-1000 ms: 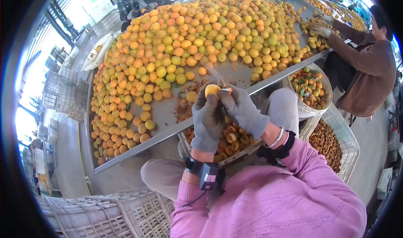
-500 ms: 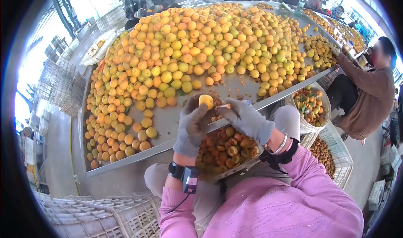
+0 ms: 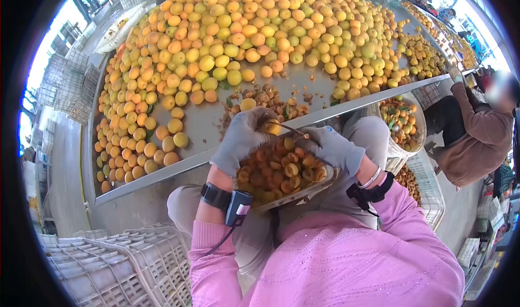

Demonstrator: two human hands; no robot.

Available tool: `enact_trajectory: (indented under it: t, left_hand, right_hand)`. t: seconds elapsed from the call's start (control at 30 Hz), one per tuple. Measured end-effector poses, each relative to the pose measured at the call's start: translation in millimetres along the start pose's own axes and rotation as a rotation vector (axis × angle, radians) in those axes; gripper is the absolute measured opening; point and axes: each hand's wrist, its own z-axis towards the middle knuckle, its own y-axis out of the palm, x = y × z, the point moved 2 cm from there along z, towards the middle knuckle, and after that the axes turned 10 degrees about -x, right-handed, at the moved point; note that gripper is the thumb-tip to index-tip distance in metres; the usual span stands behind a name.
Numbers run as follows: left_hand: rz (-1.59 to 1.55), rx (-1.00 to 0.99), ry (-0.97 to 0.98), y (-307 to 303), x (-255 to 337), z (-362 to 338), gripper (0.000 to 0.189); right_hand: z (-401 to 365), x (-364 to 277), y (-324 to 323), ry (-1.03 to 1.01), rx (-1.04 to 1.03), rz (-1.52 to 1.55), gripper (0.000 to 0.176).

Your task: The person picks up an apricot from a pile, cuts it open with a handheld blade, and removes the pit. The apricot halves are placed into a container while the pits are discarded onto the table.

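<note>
My left hand point(image 3: 245, 138), in a grey glove, is closed around a yellow-orange apricot point(image 3: 273, 127) beside the metal table's edge. My right hand point(image 3: 335, 149), gloved too, is closed on a thin, dark, slightly curved pitting tool point(image 3: 293, 130). The tool's far end reaches the apricot; whether it has gone into the flesh I cannot make out. Just below both hands, a crate of split apricot halves point(image 3: 290, 170) rests at my lap. Beyond the hands, brown pits and scraps point(image 3: 279, 102) lie on the table.
Whole apricots point(image 3: 216, 41) are heaped across the metal table point(image 3: 200, 128). A bucket of fruit and leaves point(image 3: 401, 124) and a crate of brown pits point(image 3: 409, 185) stand to the right. A co-worker point(image 3: 476, 123) sits beyond them. Plastic crates point(image 3: 124, 263) are at lower left.
The tool in my right hand has come to the apricot, which my left hand has turned and lowered. The head view has tipped down, showing more pits on the table.
</note>
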Motion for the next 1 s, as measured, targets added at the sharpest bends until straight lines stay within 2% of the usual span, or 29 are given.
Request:
enact_trajectory:
  t: [0.13, 0.2, 0.23, 0.33, 0.4, 0.53, 0.63, 0.7, 0.73, 0.8, 0.87, 0.93, 1.0]
  left_hand:
    - [0.009, -0.012, 0.059, -3.1, 0.5, -0.7, 0.044]
    - [0.360, 0.031, -0.028, -7.7, 1.5, -1.9, 0.046]
    - [0.360, 0.034, -0.039, -10.0, -1.5, -2.4, 0.046]
    - [0.225, -0.013, -0.051, -15.4, -11.7, -2.9, 0.047]
    - [-0.026, -0.109, -0.036, -18.2, -13.5, -2.9, 0.049]
    - [-0.067, -0.083, -0.039, -19.9, -9.6, -8.6, 0.048]
    - [-0.037, -0.099, -0.064, -22.3, -4.0, -9.3, 0.042]
    - [0.225, -0.079, -0.055, -20.6, 2.4, -11.7, 0.043]
    - [0.238, -0.085, -0.052, -15.7, 5.7, -12.0, 0.043]
    - [0.814, 0.094, 0.144, -2.9, 16.7, -14.8, 0.049]
    - [0.915, 0.125, 0.163, 2.0, 17.6, -15.5, 0.046]
    - [1.012, 0.171, 0.188, 3.2, 19.6, -14.4, 0.044]
    - [0.698, 0.154, 0.167, 3.0, 15.7, -18.9, 0.041]
  right_hand:
    - [3.6, 9.6, 5.4, 0.040, -0.027, -0.011, 0.037]
    - [6.2, 7.6, 7.5, 0.035, -0.032, -0.039, 0.037]
    - [7.9, 5.6, 7.8, 0.031, -0.029, -0.078, 0.037]
    - [13.4, 2.9, 8.3, 0.057, -0.043, -0.094, 0.036]
    - [18.0, 1.1, 10.3, 0.074, -0.055, -0.117, 0.036]
    - [27.5, -1.4, 19.9, 0.132, -0.063, -0.102, 0.037]
    - [32.6, 4.0, 28.4, 0.089, -0.029, -0.089, 0.037]
    - [30.8, 1.9, 29.8, 0.107, -0.036, -0.100, 0.036]
    - [30.8, -1.9, 27.8, 0.125, -0.042, -0.116, 0.035]
    - [29.9, -14.0, 18.1, 0.137, -0.051, -0.104, 0.035]
    - [25.9, -23.0, 8.2, 0.160, -0.069, -0.091, 0.035]
    - [27.8, -26.2, -1.6, 0.188, -0.215, -0.196, 0.036]
    - [29.0, -13.7, 2.5, 0.149, -0.209, -0.194, 0.037]
